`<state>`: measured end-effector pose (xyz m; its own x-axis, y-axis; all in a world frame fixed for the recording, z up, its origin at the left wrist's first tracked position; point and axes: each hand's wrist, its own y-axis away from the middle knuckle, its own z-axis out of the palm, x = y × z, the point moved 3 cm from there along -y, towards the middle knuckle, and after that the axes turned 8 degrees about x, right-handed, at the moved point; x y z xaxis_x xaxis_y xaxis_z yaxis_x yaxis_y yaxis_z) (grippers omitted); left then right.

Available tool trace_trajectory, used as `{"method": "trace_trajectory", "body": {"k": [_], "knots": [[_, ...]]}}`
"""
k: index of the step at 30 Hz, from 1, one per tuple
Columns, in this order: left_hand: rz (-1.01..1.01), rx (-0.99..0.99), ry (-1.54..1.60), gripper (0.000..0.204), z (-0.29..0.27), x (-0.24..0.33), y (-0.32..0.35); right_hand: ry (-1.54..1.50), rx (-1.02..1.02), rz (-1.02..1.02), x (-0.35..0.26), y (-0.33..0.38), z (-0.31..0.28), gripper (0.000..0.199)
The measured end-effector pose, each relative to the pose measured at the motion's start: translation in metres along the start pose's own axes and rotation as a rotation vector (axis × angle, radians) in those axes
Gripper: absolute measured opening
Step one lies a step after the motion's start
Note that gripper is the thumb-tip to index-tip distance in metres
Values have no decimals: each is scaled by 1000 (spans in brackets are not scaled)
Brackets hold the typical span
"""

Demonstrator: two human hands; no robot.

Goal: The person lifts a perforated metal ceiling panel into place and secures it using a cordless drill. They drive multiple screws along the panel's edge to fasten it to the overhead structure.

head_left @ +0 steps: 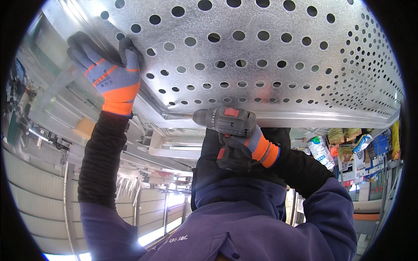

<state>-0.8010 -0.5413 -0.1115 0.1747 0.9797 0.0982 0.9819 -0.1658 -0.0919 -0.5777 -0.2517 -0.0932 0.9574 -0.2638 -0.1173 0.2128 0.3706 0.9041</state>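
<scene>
My left hand [108, 78], in a grey and orange work glove with dark-coated fingertips, grips the metal frame rail [89, 29] along the left side of a perforated sheet-metal panel [244, 48]. Its thumb lies on the panel side, the fingers on the outer side. In my right hand [257, 145], gloved alike, is a black and grey cordless drill [230, 121] with red parts. The drill is held level, its chuck facing left. A thin bit [178, 115] reaches to the near left corner of the frame; whether the tip touches metal I cannot tell.
The panel's near edge rail [278, 119] runs across just beyond the drill. At the right, bags and packages [344, 143] are piled up. Metal profiles and beams [143, 139] lie at the left, near a ribbed pale wall [35, 191].
</scene>
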Motion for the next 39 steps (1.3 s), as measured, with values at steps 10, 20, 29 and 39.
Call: {"method": "trace_trajectory", "body": {"k": [10, 20, 29, 39], "knots": [[7, -4, -14, 97, 0, -2, 1, -9, 3, 18, 1, -1, -1, 57], [-2, -4, 13, 96, 0, 0, 0, 17, 4, 23, -8, 1, 1, 59], [-10, -10, 6, 92, -4, 5, -4, -4, 20, 13, -4, 2, 0, 59], [8, 2, 27, 92, -3, 5, -5, 21, 22, 24, -1, 1, -1, 61]]}}
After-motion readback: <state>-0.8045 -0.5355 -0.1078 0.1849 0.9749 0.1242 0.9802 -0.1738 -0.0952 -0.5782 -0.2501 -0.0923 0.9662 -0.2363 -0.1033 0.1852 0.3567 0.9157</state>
